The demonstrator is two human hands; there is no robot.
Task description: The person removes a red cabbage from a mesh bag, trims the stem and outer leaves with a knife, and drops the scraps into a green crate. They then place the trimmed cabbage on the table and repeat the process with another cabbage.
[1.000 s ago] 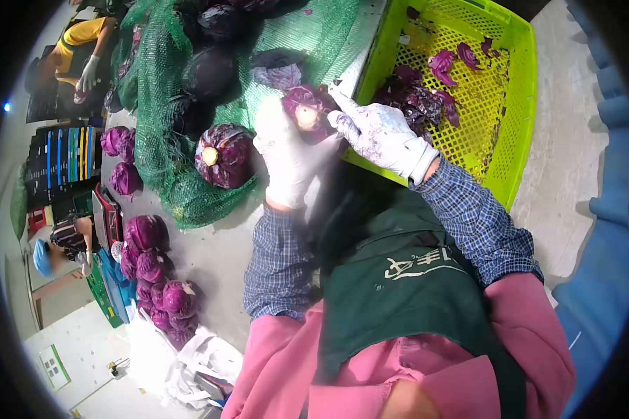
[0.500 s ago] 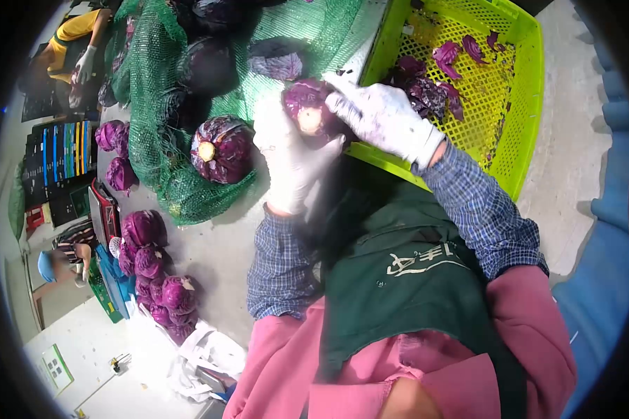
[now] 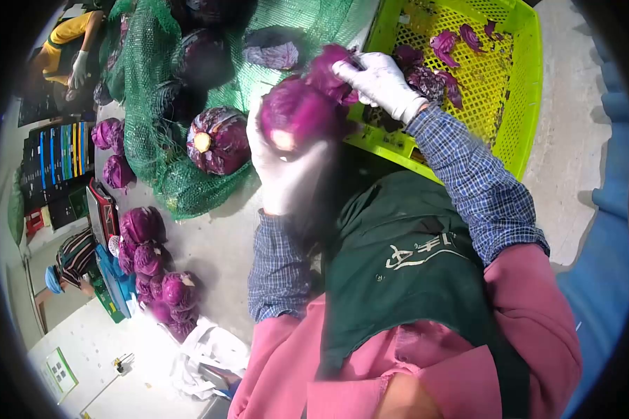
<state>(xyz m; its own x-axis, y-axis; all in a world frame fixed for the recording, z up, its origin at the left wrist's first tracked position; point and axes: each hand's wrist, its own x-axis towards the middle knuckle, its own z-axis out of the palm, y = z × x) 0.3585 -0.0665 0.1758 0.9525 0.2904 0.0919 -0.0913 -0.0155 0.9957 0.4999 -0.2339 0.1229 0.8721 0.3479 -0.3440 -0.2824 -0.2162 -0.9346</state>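
In a white glove, my left hand [image 3: 281,174] cradles a red cabbage [image 3: 297,115] from below and the side, its pale cut stem facing me. My right hand [image 3: 384,85], gloved too, pinches a purple outer leaf [image 3: 330,70] that stands away from the cabbage's upper right side. Both the leaf and the cabbage are slightly blurred by motion. To the left, a whole cabbage with darker outer leaves [image 3: 220,143] rests on green netting, and a loose leaf [image 3: 272,56] lies beyond my hands.
A lime-green crate [image 3: 531,98] at the right holds torn purple leaves [image 3: 433,84]. Green mesh sacking [image 3: 147,105] with dark cabbages spreads at upper left. Several peeled cabbages [image 3: 150,258] line the table's left side. Two other people work farther off, one in a yellow top [image 3: 70,38].
My right hand has moved up and right, drawing a leaf away from the cabbage. My left hand has turned the cabbage, so its stem sits lower and more to the left.
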